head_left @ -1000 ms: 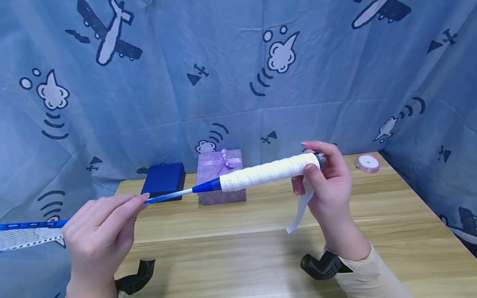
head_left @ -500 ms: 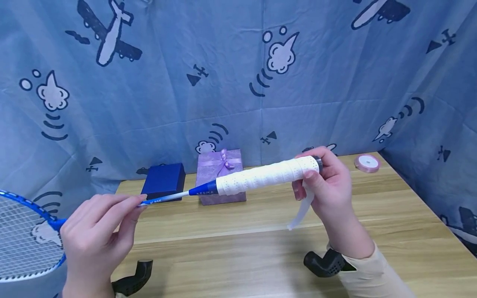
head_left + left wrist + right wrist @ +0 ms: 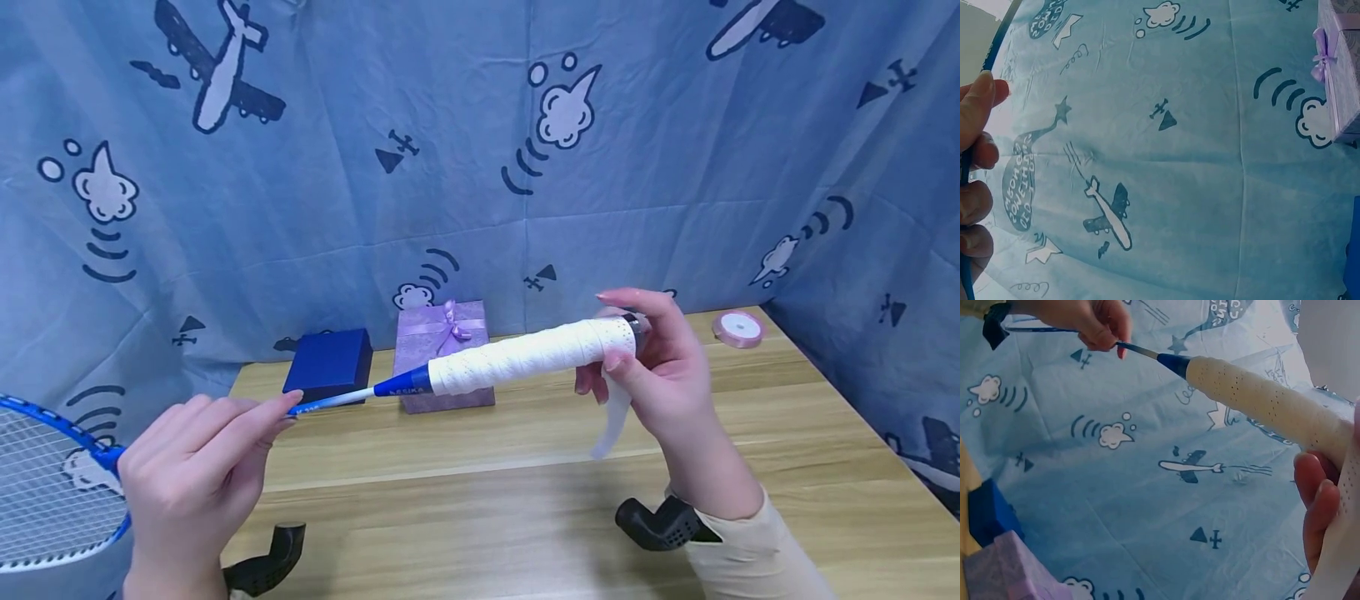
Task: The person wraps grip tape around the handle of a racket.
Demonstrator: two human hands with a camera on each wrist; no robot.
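Observation:
A blue and white badminton racket (image 3: 408,382) is held across the front of me in the head view, its strung head at the far left. My left hand (image 3: 198,475) grips its thin shaft between thumb and curled fingers. White perforated grip tape (image 3: 532,354) is wound in overlapping turns round the handle. At the butt end, my right hand (image 3: 663,379) pinches the tape against the handle with thumb and fingers. A loose tail of tape (image 3: 617,412) hangs below the right thumb. In the right wrist view the tape tail (image 3: 1341,550) runs down past the fingers.
On the wooden table (image 3: 525,500) stand a dark blue box (image 3: 330,358) and a purple gift box (image 3: 442,337) with a ribbon bow. A pink ribbon spool (image 3: 738,328) lies at the far right. A blue printed curtain (image 3: 450,167) hangs behind.
The racket has rolled about its shaft, so its strung face shows more than a second ago. My right hand has shifted its fingers on the butt, and the handle has moved slightly left.

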